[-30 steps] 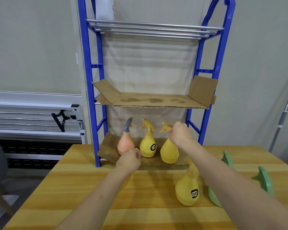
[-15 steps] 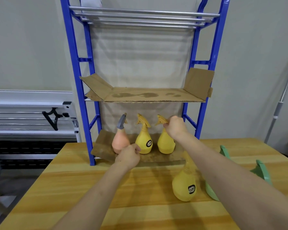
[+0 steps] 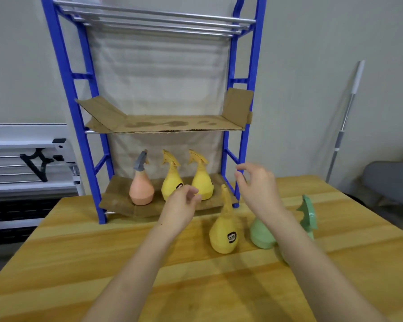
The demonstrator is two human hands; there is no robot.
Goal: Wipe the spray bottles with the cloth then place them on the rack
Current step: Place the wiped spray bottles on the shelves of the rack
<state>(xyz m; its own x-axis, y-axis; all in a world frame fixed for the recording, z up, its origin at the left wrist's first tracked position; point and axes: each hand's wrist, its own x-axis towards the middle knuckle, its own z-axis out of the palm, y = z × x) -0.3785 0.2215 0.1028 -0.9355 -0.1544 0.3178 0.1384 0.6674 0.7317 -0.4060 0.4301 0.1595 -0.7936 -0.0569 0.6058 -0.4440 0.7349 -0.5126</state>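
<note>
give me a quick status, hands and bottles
Left hand and right hand both empty, open. Three spray bottles on the rack's bottom shelf; yellow bottle and green bottle on the table. No cloth visible.

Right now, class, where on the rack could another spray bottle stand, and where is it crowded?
Free: the middle cardboard shelf, bare between the blue posts, and the top metal bars. Crowded: the bottom shelf, where the orange bottle and two yellow bottles leave only a narrow end by the right post.
</note>
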